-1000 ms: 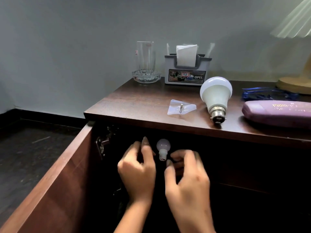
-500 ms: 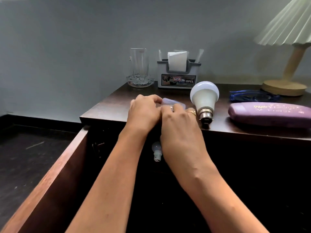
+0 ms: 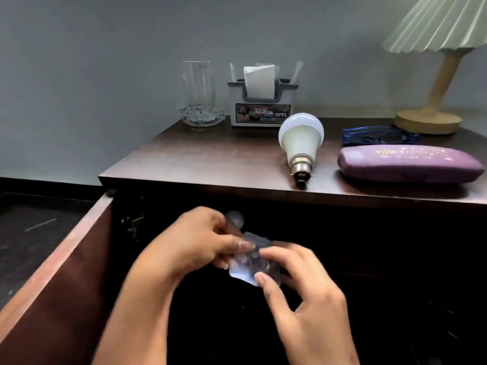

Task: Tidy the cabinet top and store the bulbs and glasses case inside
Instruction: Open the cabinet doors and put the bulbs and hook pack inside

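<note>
A large white bulb (image 3: 301, 140) lies on its side on the dark wooden cabinet top (image 3: 210, 159), base toward me. To its right rests a purple glasses case (image 3: 405, 163). Down in front of the open cabinet, my left hand (image 3: 195, 243) and my right hand (image 3: 297, 291) together pinch a small clear plastic packet (image 3: 250, 262) with a metal hook inside. Just behind my left hand, inside the dark cabinet, the top of a small white bulb (image 3: 235, 218) shows; the rest of it is hidden.
The cabinet door (image 3: 58, 272) stands swung open at the left. At the back of the top are a drinking glass (image 3: 199, 96) on a glass dish, a tissue holder (image 3: 262, 101), blue glasses (image 3: 379, 137) and a lamp (image 3: 432, 111).
Both hands have lifted the clear packet off the cabinet top and brought it down in front of the open cabinet. The camera view has shifted slightly.
</note>
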The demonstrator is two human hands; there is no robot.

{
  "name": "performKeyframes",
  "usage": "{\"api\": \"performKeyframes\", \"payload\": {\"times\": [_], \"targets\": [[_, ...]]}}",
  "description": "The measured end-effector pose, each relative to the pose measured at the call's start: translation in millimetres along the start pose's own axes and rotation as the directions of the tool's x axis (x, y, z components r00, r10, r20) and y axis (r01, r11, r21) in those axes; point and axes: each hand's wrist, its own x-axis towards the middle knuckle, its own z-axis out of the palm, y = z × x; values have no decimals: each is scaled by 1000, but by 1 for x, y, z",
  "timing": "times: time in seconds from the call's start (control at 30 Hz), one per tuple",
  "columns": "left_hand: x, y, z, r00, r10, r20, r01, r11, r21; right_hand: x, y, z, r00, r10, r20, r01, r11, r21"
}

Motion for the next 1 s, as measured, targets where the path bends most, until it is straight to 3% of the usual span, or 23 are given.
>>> {"api": "performKeyframes", "payload": {"times": [0.1,0.17,0.27,0.33,0.4,0.63,0.7,0.8,0.9,0.93,1.0], "targets": [[32,-32,29,985,-135,-106,123,986,-115,2,35,5,985,153,82,-159,984,80],[54,-49,50,950,-161,-269,134,984,-116,12,56,10,987,150,61,-149,989,-15],[64,-61,73,898,91,-430,-22,987,162,36,77,20,996,85,-4,-84,980,-182],[63,-61,82,855,327,-404,-200,924,325,49,86,28,996,87,-11,-88,973,-212],[66,-65,89,803,449,-392,-261,856,446,56,96,37,997,72,-5,-71,969,-238],[84,-86,99,826,479,-299,-196,740,644,60,115,51,998,40,38,-30,973,-229],[79,-83,102,860,402,-315,-146,784,603,61,117,54,997,45,58,-30,969,-244],[74,-80,102,851,402,-338,-154,806,572,59,114,51,994,88,69,-67,963,-261],[61,-72,100,755,488,-438,-175,794,582,41,87,33,995,36,-88,-57,964,-259],[51,-64,100,694,512,-507,-201,814,545,32,67,25,986,-19,-164,-20,971,-238],[31,-48,102,507,598,-621,-350,801,485,20,16,5,943,-136,-303,84,980,-180]]}}
